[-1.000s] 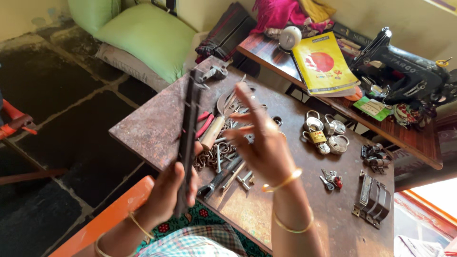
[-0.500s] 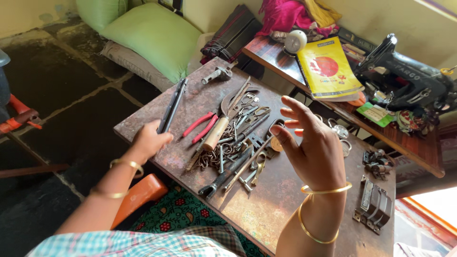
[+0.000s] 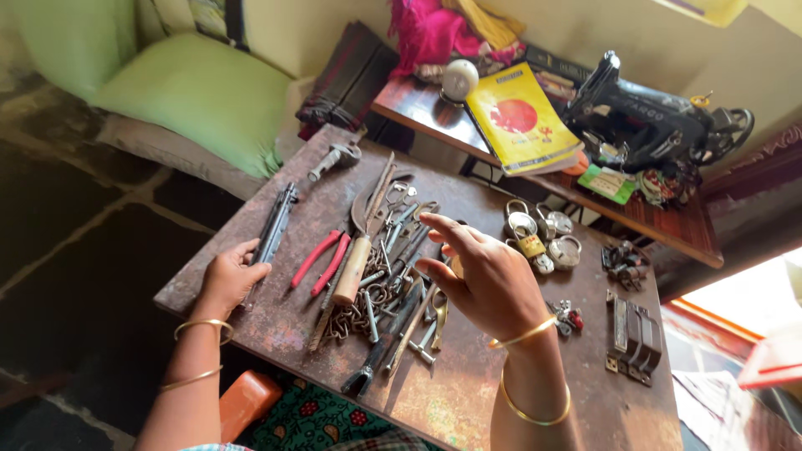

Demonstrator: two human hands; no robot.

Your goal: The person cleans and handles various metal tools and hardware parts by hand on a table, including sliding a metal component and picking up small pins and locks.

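The long dark metal bar lies flat near the table's left edge, narrow and worn. Her left hand rests at its lower end, fingers seemingly touching rather than gripping it. Her right hand hovers slack and empty over the tool pile; bare tabletop lies nearer her.

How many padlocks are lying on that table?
3, clustered right of the tool pile: one at the left, one behind, one at the right. Keys beside them may hide more.
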